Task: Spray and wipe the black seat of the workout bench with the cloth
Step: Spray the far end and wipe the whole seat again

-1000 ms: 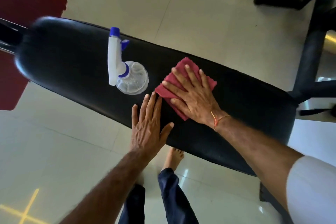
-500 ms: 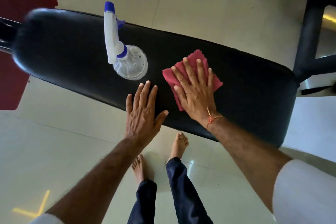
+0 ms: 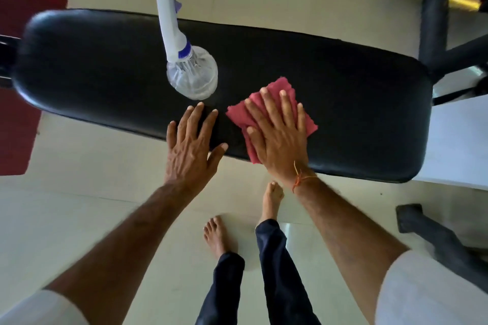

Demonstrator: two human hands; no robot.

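The right hand (image 3: 280,137) lies flat, fingers spread, pressing the pink cloth (image 3: 237,115) onto the black bench (image 3: 343,103) seat. The left hand (image 3: 190,145) rests flat at its 9 o'clock; the spray bottle (image 3: 191,74) (upright) stands at 11 o'clock.

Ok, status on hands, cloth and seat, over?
Left hand flat on black seat, holding nothing. Right hand pressing red cloth flat on seat. Spray bottle upright on seat just beyond left fingertips, may block wiping that way.
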